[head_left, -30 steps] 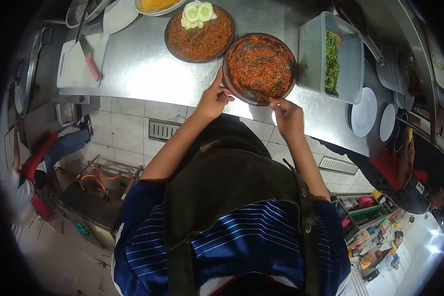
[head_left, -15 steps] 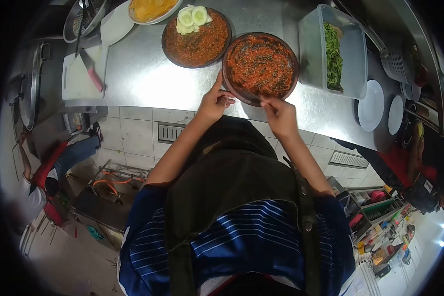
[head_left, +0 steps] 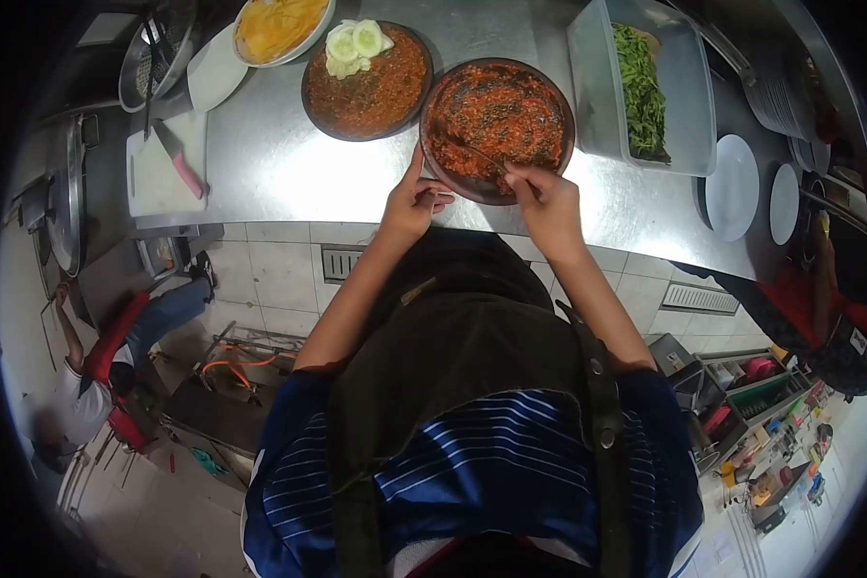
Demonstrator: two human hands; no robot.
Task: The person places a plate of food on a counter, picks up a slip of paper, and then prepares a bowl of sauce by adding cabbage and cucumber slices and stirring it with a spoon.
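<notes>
Red chili paste covers much of a round brown clay dish on the steel counter. My left hand holds the dish at its lower left, the index finger stretched up along the rim and the other fingers curled by the edge. Pinched in my right hand is a spoon, its far end dipping into the paste at the dish's left side. Against the dish's left edge stands a second brown dish with reddish paste, topped by cucumber slices and pale chopped vegetables.
A clear plastic bin with chopped greens stands to the right, near white plates. At left lie a pink-handled knife on a white cutting board and a bowl of yellow chips. Other people stand at both sides.
My right hand has turned the spoon, which now reaches left across the paste. My left hand stays at the rim. The whole view has shifted slightly.
</notes>
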